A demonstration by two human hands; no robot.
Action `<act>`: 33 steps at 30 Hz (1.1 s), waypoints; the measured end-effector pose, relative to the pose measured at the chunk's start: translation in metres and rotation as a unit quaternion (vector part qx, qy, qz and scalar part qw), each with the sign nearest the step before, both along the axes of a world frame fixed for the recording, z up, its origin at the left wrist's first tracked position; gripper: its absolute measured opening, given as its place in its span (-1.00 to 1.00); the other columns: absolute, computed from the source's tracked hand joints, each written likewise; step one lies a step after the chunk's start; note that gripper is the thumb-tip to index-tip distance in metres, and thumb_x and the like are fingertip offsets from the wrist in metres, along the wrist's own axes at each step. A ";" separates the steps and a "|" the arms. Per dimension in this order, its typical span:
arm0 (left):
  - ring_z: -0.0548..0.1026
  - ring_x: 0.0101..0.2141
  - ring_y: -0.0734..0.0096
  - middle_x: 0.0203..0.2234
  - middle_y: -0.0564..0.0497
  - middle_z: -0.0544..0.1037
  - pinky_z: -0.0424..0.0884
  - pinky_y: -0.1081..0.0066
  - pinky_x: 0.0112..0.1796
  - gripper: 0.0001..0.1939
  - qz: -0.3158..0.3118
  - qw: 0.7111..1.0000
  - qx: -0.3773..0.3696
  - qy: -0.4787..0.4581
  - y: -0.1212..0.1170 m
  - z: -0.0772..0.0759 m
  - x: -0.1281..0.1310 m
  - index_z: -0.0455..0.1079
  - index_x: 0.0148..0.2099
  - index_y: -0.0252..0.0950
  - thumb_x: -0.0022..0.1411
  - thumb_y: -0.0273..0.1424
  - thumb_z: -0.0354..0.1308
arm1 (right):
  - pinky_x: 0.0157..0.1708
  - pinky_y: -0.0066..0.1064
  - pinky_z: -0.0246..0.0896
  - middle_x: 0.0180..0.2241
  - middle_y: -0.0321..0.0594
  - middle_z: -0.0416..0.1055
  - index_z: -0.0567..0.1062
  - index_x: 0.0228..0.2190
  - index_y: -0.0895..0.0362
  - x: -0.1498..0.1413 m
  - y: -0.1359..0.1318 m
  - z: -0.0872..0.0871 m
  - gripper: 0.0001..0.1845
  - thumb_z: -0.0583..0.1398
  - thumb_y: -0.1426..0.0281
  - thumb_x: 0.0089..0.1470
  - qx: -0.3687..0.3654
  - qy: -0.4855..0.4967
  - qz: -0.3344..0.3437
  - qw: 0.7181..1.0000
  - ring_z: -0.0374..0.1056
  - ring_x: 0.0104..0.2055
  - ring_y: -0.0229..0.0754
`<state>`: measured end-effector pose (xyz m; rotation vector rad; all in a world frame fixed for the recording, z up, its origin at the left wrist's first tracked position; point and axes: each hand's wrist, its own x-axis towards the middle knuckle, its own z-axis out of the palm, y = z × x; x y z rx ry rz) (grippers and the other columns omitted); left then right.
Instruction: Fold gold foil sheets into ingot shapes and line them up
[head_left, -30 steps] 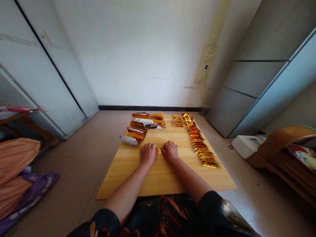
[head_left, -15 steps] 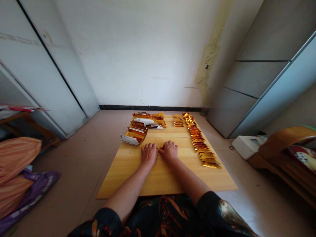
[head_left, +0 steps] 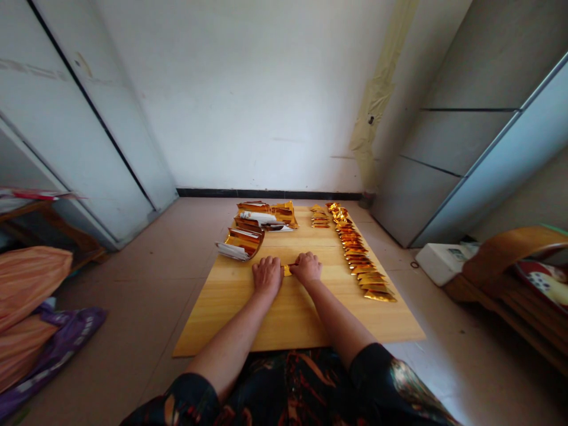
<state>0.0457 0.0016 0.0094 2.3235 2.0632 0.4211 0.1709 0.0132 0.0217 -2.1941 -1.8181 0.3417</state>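
Between my two hands, low over the wooden board (head_left: pixel 293 313), is a small piece of gold foil paper (head_left: pixel 287 270). My left hand (head_left: pixel 268 275) closes on its left end, my right hand (head_left: pixel 307 268) on its right end; the fingertips are mostly hidden. A curled stack of gold foil paper with white sheets (head_left: pixel 245 241) lies beyond my left hand. Behind it sits a second pile of gold and white sheets (head_left: pixel 266 216). Folded gold foil pieces (head_left: pixel 359 260) run in a long overlapping row on the right, with a shorter row (head_left: pixel 319 217) beside its far end.
A white wall (head_left: pixel 266 118) stands behind the board. Grey cabinet doors (head_left: pixel 448 142) rise at the right, near a white box (head_left: pixel 439 260) and wooden furniture (head_left: pixel 501 272). On the left floor lie orange bags (head_left: pixel 33 284) and a purple bag (head_left: pixel 71 331).
My hands have drawn slightly apart, and more of the gold foil paper shows between them. The piles and rows stay in place; the view has shifted slightly.
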 end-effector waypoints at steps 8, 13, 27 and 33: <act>0.32 -0.09 0.11 -0.20 -0.13 0.45 0.16 0.19 -0.17 -0.80 0.005 1.000 -0.004 0.012 -0.001 0.001 0.001 0.36 -0.15 -0.28 0.24 -0.34 -0.02 | -0.21 -0.32 0.08 -0.15 -0.08 0.37 0.50 -0.29 0.12 0.003 -0.001 0.000 -0.79 0.12 0.39 0.01 0.003 -0.011 -0.012 1.000 0.23 -0.07 -0.06; 0.33 -0.11 0.13 -0.22 -0.12 0.45 0.17 0.20 -0.19 -0.81 0.004 1.000 0.004 0.019 -0.002 0.000 0.001 0.36 -0.17 -0.27 0.24 -0.34 -0.02 | -0.21 -0.31 0.05 -0.16 -0.08 0.37 0.49 -0.28 0.12 0.000 -0.005 0.001 -0.79 0.12 0.37 0.03 0.019 -0.033 0.002 0.999 0.21 -0.06 -0.05; 0.32 -0.12 0.16 -0.23 -0.09 0.43 0.14 0.24 -0.19 -0.78 -0.016 1.000 0.017 -0.021 -0.008 0.004 -0.003 0.36 -0.17 -0.24 0.20 -0.23 0.07 | -0.20 -0.35 0.00 -0.15 -0.22 0.38 0.48 -0.27 0.03 0.017 -0.015 -0.017 -0.81 0.14 0.34 0.02 0.134 -0.026 0.119 0.983 0.21 -0.09 -0.14; 0.32 -0.13 0.17 -0.25 -0.08 0.43 0.12 0.26 -0.21 -0.84 -0.029 0.999 0.033 -0.021 -0.009 0.001 -0.006 0.36 -0.18 -0.23 0.17 -0.34 0.08 | -0.19 -0.37 0.01 -0.18 -0.22 0.39 0.50 -0.29 0.02 0.022 -0.013 -0.021 -0.82 0.15 0.37 0.01 0.144 -0.001 0.123 0.982 0.22 -0.12 -0.15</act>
